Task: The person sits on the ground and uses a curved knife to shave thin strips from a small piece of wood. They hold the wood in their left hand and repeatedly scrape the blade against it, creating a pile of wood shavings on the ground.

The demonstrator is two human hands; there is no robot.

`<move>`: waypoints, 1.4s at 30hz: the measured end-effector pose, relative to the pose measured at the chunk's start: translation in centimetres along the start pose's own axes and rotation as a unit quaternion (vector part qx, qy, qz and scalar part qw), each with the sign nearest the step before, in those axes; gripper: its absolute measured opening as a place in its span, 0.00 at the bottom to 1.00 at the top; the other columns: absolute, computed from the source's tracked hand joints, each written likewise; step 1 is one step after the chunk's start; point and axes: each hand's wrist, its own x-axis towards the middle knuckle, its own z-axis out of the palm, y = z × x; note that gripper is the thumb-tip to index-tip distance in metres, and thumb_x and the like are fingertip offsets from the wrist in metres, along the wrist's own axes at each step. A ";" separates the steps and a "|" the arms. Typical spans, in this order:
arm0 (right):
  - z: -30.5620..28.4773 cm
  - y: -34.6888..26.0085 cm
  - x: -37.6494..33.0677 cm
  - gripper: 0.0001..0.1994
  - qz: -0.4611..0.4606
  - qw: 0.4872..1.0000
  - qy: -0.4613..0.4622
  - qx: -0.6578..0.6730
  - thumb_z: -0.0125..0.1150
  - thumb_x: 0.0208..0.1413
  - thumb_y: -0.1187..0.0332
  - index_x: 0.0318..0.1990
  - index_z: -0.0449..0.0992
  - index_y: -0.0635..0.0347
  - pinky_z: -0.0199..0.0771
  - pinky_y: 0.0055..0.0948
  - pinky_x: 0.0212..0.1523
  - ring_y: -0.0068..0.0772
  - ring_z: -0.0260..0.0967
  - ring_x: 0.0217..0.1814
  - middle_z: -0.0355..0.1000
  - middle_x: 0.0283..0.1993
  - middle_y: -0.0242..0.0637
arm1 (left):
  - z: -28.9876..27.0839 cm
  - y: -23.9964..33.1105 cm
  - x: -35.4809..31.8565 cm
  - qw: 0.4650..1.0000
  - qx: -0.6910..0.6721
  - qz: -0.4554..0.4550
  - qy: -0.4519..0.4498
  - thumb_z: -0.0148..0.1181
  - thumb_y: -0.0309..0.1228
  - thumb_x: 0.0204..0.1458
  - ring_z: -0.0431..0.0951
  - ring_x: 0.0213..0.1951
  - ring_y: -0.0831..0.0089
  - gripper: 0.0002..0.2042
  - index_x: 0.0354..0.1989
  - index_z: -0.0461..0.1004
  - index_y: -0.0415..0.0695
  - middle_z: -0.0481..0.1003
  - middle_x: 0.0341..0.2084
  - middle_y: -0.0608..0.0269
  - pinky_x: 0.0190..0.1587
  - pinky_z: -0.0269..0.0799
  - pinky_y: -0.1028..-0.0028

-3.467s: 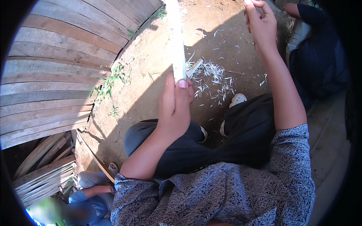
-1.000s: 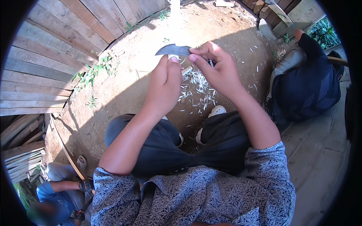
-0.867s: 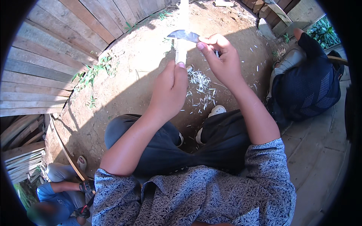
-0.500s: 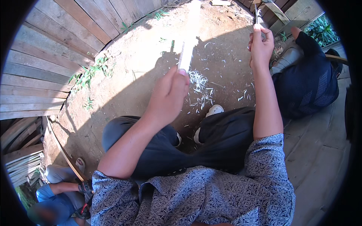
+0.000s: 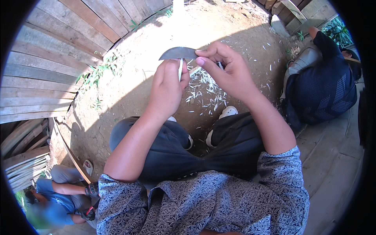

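My left hand is closed round a narrow pale strip, probably wood or bamboo, standing lengthwise away from me; its far part is lost in glare. Across the strip, just beyond my left fingers, lies the dark curved blade of a knife, its tip toward the left. My right hand grips the knife, thumb and forefinger pinching the blade's right end; the handle is mostly hidden by the hand. Pale curled shavings lie heaped on the ground below my hands.
A plank wall curves along the left, with weeds at its foot. One person in dark clothing sits close on my right. Another in blue sits at the lower left beside a long wooden strip.
My right hand has swung in from the far right with the knife, and its blade now meets the strip. My left hand has shifted slightly left and nearer the strip's far side.
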 end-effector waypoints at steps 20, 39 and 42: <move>-4.9 4.5 2.0 0.09 0.067 0.980 0.165 0.094 0.60 0.62 0.69 0.48 0.74 0.59 0.57 0.16 0.23 0.08 0.59 0.24 0.69 0.24 0.22 | 1.1 0.2 -0.9 0.997 -0.043 -0.049 -0.029 0.34 0.41 0.67 0.59 0.19 0.80 0.18 0.32 0.65 0.43 0.61 0.15 0.69 0.24 0.58 0.76; -0.2 2.6 0.6 0.09 -0.096 0.992 0.084 -0.011 0.67 0.59 0.67 0.41 0.77 0.61 0.73 0.25 0.43 0.20 0.76 0.43 0.80 0.40 0.36 | 1.3 0.9 -1.1 0.998 -0.027 -0.045 -0.040 0.34 0.46 0.66 0.51 0.14 0.82 0.17 0.32 0.61 0.48 0.56 0.12 0.72 0.18 0.48 0.78; -4.3 7.8 3.2 0.08 -0.081 0.963 0.254 0.039 0.65 0.60 0.68 0.43 0.75 0.59 0.69 0.22 0.33 0.16 0.71 0.34 0.76 0.33 0.32 | 2.1 1.5 -2.6 0.994 -0.034 -0.043 -0.091 0.35 0.43 0.67 0.57 0.19 0.82 0.17 0.31 0.63 0.45 0.61 0.18 0.70 0.22 0.53 0.78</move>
